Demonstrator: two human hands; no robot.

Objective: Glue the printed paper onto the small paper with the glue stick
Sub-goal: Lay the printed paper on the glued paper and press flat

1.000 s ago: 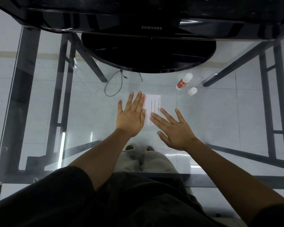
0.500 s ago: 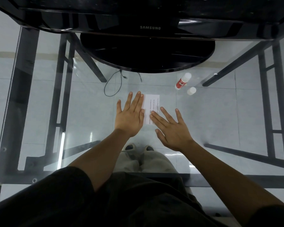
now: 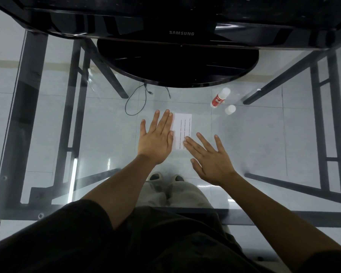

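Note:
A white printed paper (image 3: 183, 126) with lines of small text lies flat on the glass table. My left hand (image 3: 156, 139) rests flat with fingers spread, covering the paper's left edge. My right hand (image 3: 209, 156) lies flat too, its fingertips on the paper's near right corner. Neither hand holds anything. The small paper cannot be made out apart from the printed one. The red-and-white glue stick (image 3: 220, 97) lies uncapped at the far right, its white cap (image 3: 230, 109) standing beside it.
A black Samsung monitor with a round base (image 3: 177, 62) stands at the back of the glass table (image 3: 47, 134). A thin black cable (image 3: 138, 99) loops just behind my left hand. The table's dark metal frame and my feet show through the glass.
Both hands have stayed pressed flat on the paper, with barely any shift. The glue stick and cap have not moved.

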